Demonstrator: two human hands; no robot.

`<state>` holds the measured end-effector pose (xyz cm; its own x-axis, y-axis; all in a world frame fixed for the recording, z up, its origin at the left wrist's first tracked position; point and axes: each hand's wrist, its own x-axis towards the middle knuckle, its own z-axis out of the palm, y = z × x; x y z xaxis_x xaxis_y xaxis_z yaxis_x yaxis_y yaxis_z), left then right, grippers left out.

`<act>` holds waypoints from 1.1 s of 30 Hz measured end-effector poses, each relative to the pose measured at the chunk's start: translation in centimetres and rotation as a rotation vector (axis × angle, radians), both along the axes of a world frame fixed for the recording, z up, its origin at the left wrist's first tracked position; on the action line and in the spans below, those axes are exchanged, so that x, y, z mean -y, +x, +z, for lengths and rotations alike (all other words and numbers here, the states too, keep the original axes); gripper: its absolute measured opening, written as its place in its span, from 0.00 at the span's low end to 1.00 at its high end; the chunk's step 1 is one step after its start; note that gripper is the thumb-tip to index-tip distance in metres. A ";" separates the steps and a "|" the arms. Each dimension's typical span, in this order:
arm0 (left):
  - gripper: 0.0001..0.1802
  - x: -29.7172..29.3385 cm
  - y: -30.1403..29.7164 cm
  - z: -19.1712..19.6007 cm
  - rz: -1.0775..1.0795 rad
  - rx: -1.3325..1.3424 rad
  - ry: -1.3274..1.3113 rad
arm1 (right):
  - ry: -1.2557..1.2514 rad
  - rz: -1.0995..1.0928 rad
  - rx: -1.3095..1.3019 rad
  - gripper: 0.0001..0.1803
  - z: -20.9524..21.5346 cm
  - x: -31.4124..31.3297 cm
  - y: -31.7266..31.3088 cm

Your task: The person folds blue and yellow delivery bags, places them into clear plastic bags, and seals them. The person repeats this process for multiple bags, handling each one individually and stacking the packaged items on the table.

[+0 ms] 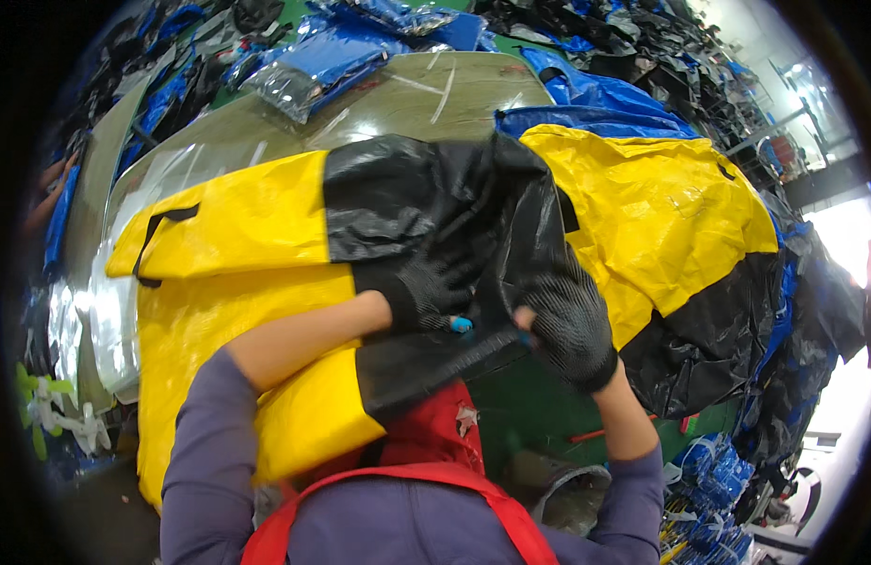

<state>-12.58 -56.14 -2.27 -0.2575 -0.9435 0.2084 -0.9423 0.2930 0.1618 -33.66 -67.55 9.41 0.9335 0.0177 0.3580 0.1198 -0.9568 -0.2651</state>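
A large yellow and black tarpaulin bag [237, 231] with a black webbing handle lies folded across the table in front of me. My left hand [433, 290], in a black knit glove with a blue thumb tip, rests on its black end section with the fingers stretched out. At the right end of that section, my right hand [569, 325], gloved the same way, has its fingers closed on the black material; part of the grip is hidden. A second yellow and black tarpaulin piece [657, 217] lies just beyond my right hand.
The greenish tabletop [426, 94] bears strips of clear tape. A blue packet in clear plastic [327, 66] lies at its far edge, and blue sheeting [595, 94] at the far right. Black and blue heaps surround the table. Bundled blue packs [713, 476] sit at lower right.
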 end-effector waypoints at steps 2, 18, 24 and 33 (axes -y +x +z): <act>0.30 -0.3 -1.5 0.3 0.035 0.001 0.000 | -0.081 0.018 -0.088 0.08 -0.1 0.7 5.3; 0.29 -54.8 12.2 9.2 1.143 -0.747 0.594 | 0.282 0.058 -0.728 0.22 -10.1 9.1 17.2; 0.26 -56.8 13.8 -3.2 1.648 -0.897 -0.208 | 0.349 -0.307 -0.960 0.23 -6.1 7.1 15.6; 0.34 -43.7 15.5 -0.3 1.455 0.346 -0.374 | -0.445 -0.418 -0.785 0.25 -8.1 2.1 14.5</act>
